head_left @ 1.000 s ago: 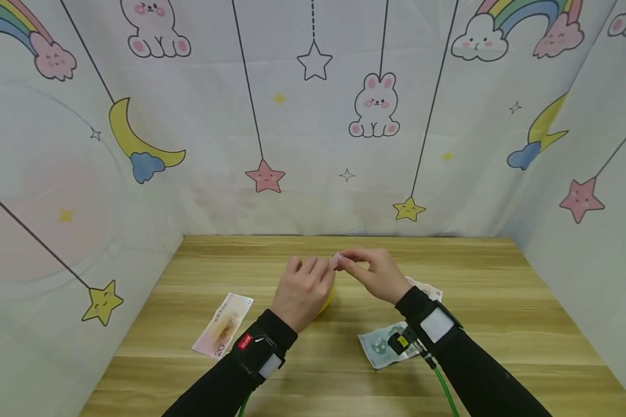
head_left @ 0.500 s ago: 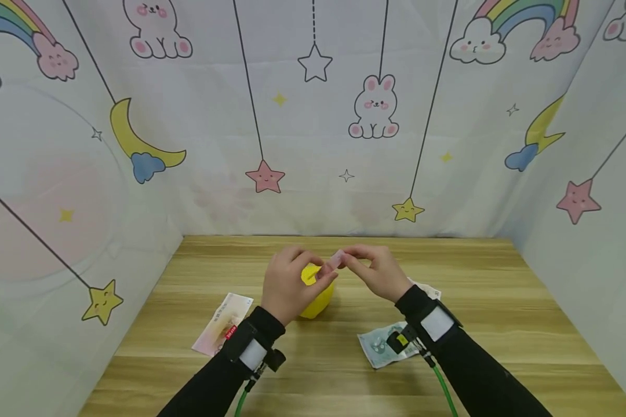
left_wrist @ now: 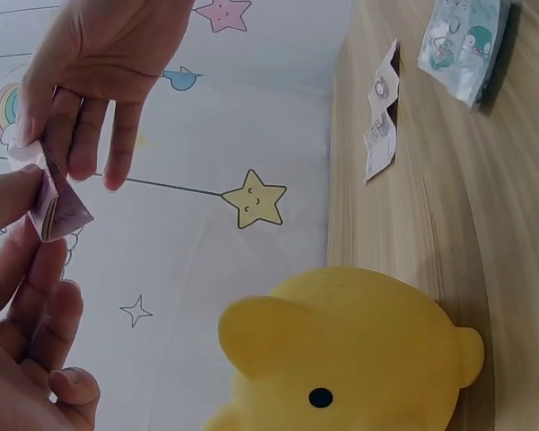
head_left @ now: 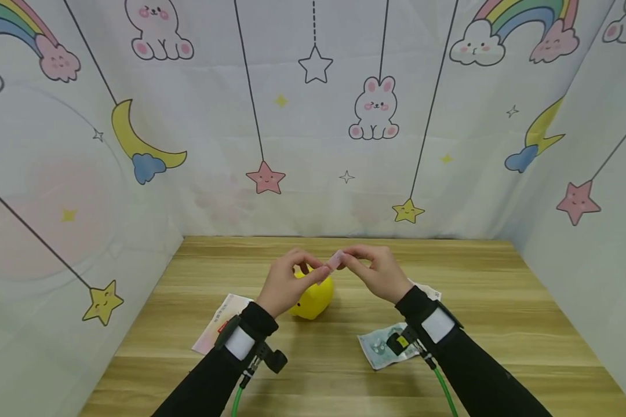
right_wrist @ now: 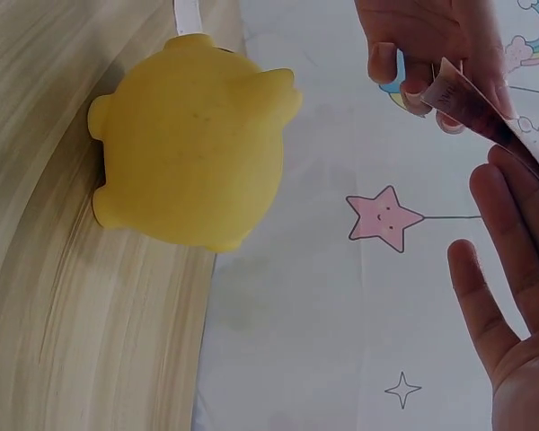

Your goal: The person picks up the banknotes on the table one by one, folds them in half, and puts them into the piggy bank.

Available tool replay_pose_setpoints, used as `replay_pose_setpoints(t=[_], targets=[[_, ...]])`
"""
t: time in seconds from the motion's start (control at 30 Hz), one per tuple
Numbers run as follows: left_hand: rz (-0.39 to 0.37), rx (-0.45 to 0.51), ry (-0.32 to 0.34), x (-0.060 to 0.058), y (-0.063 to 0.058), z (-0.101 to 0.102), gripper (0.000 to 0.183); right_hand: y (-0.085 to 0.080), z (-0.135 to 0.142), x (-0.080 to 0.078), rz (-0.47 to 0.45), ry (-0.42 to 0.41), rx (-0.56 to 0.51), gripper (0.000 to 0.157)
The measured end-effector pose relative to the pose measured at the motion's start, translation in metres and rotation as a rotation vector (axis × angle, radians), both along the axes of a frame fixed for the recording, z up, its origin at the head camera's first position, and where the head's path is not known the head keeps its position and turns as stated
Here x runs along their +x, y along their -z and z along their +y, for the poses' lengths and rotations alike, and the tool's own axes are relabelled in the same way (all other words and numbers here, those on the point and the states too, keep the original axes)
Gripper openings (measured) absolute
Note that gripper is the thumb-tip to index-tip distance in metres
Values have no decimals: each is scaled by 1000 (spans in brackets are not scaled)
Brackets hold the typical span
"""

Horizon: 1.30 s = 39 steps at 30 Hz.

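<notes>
Both hands pinch a small folded pinkish-purple banknote (head_left: pixel 335 260), held up above the table. My left hand (head_left: pixel 287 284) grips its lower left end between thumb and fingers; my right hand (head_left: pixel 377 273) pinches the upper right end. In the left wrist view the banknote (left_wrist: pixel 61 211) shows layered folds with one corner sticking out. Just below the hands stands a round yellow piggy bank (head_left: pixel 315 298), partly covered by the left hand in the head view. The left wrist view shows its ear and black eye; the right wrist view shows the piggy bank (right_wrist: pixel 193 153) upright on its feet.
A brownish 20 banknote (head_left: pixel 221 318) lies at left, partly behind the left wrist. A green banknote (head_left: pixel 379 346) lies below the right wrist, and another pale banknote (head_left: pixel 430 291) sits behind that wrist. Patterned cloth (head_left: pixel 313 202) walls the wooden table (head_left: pixel 313 370) at the back and sides.
My left hand has shifted left and turned, moving its grip on the folded banknote and uncovering the piggy bank. The right hand has stayed nearly still, pinching the banknote.
</notes>
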State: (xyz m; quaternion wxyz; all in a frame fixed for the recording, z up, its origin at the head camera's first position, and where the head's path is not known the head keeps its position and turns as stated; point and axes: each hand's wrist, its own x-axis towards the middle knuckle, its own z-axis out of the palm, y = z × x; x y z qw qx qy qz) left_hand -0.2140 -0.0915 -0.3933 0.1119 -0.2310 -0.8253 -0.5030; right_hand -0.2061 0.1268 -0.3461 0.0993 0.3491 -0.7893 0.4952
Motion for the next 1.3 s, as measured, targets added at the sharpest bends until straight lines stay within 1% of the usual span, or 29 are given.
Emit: replay_pose_setpoints(t=[0.2,0.4,0.5,0.63,0.77,0.87,0.93,1.0,1.1,1.2,1.3], targets=[[-19,10,35,-2,0,-1,11,0,-2,1,17,-29,-15,16],[20,16,53,-3,1,-2,11,3,-2,-3,28,-67,-36,16],[11,12,58,-4,3,-3,11,3,-1,-3,19,-60,-39,16],[-3,-3,72,-4,6,-6,10,3,2,-4,2,-25,-36,16],[36,-21,71,-5,9,-7,7,2,2,-5,-8,-9,-32,15],[66,-15,79,-5,9,-8,5,1,2,-5,-40,-20,-42,15],[71,-8,90,-5,8,-8,5,1,2,-4,-67,-32,-55,16],[64,-7,99,-5,8,-8,5,1,2,-4,-99,-50,-70,16],[44,0,114,-6,8,-10,4,1,2,-5,-121,-73,-89,15],[13,9,129,-8,9,-13,4,0,2,-5,-126,-86,-97,16],[-15,16,150,-8,11,-15,5,0,3,-6,-127,-81,-97,16]])
